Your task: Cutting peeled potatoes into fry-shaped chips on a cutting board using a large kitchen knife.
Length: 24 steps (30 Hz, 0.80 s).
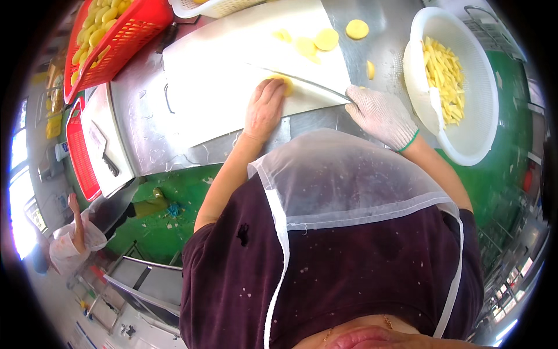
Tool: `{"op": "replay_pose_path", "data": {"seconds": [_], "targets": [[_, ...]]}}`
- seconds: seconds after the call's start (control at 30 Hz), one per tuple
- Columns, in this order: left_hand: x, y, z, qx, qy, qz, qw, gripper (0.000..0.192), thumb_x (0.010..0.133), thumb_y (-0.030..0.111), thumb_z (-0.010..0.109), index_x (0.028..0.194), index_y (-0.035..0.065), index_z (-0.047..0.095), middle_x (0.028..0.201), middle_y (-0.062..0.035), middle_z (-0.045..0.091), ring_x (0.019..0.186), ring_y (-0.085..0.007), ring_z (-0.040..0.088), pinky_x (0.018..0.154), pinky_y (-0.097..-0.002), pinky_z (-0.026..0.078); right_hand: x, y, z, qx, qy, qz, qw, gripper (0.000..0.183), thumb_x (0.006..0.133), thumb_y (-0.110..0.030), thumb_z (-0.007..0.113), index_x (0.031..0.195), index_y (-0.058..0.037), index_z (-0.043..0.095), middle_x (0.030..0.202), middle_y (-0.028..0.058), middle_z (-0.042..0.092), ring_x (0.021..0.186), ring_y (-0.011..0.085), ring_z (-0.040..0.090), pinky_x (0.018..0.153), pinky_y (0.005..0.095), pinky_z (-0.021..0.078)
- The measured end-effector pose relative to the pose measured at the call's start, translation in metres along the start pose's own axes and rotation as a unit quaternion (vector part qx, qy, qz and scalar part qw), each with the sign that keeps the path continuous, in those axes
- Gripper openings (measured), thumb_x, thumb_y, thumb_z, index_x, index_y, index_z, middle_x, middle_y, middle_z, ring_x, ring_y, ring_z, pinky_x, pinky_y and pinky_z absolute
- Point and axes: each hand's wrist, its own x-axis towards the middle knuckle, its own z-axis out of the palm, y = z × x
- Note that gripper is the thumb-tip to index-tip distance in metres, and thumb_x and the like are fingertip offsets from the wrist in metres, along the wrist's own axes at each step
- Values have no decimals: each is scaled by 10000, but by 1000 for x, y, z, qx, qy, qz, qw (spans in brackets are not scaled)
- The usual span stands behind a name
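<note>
My left hand is bare and presses a yellow potato piece against the white cutting board. In a knitted glove with a green cuff, my right hand grips a knife, whose blade slants across the board just beyond the piece. Potato slices lie at the far right of the board. One more slice and a small potato piece rest on the metal table. A white plastic basket at the right holds cut potato strips.
A red basket of peeled potatoes stands at the far left. Nearer, a second knife lies on another white board, beside a red tray. Another person stands beyond the metal table on the left.
</note>
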Motion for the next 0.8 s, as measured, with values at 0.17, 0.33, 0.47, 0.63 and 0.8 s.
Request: {"op": "replay_pose_path", "data": {"seconds": [0.17, 0.33, 0.47, 0.63, 0.8], "targets": [[-7, -2, 7, 30, 12, -29, 999, 298, 786, 48, 620, 1083, 45, 592, 1093, -106, 566, 1057, -305, 531, 916, -386, 459, -6, -12, -22, -43, -36, -24, 998, 187, 905, -236, 496, 928, -54, 467, 734, 186, 580, 696, 373, 591, 589, 476, 459], [-2, 2, 0, 12, 14, -34, 999, 281, 783, 32, 612, 1063, 39, 592, 1092, -103, 573, 1042, -300, 544, 899, -378, 466, 18, -10, -9, -38, -77, -17, 996, 175, 918, -221, 461, 938, -48, 482, 725, 197, 601, 684, 372, 608, 595, 481, 473], [3, 1, 0, 8, 31, -24, 999, 259, 774, 24, 618, 1032, 36, 594, 1085, -98, 586, 1045, -292, 552, 885, -375, 472, 31, -7, 13, -20, -64, -13, 998, 176, 924, -204, 432, 941, -40, 493, 740, 200, 624, 685, 378, 616, 606, 488, 480], [-7, 0, 4, 14, 49, -29, 998, 224, 767, 26, 635, 990, 37, 610, 1039, -91, 597, 1010, -283, 572, 844, -360, 492, 24, -2, 13, 20, -27, -5, 999, 197, 915, -216, 443, 904, -22, 473, 714, 206, 599, 682, 387, 599, 609, 492, 464], [-10, 3, 0, 25, 77, -29, 996, 188, 765, 10, 641, 949, 42, 623, 993, -77, 605, 965, -282, 589, 811, -357, 503, 15, -17, -14, -18, -52, -51, 997, 203, 906, -216, 449, 891, -15, 472, 707, 209, 587, 694, 388, 594, 619, 488, 456]]}}
